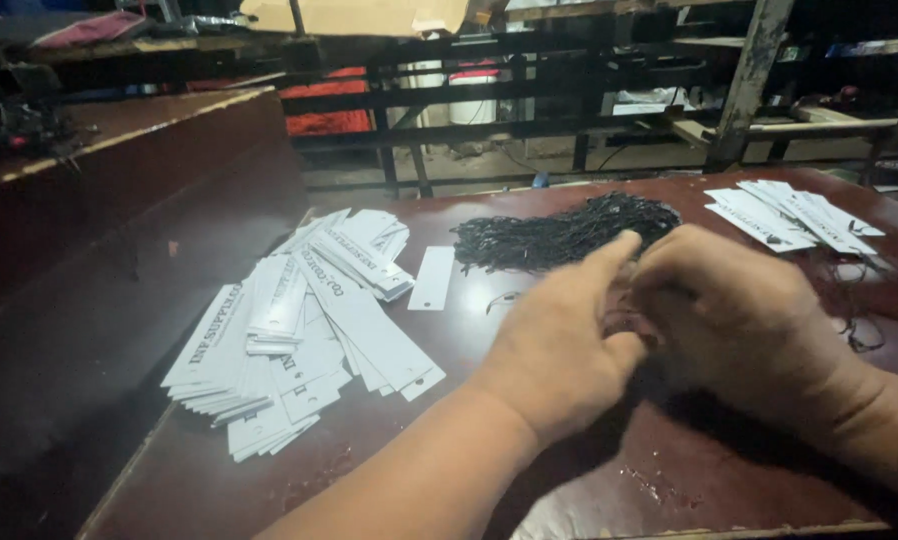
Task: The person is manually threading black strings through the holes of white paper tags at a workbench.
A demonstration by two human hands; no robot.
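Black cords [566, 232] lie heaped just beyond left hand [557, 345] and right hand [734, 315], both pinched together on one cord; contents unclear.

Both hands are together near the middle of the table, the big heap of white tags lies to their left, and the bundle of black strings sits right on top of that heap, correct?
Not quite. The head view shows the bundle of black strings lying on the bare table, apart from the heap of white tags, just beyond the left hand and right hand. The rest is right.
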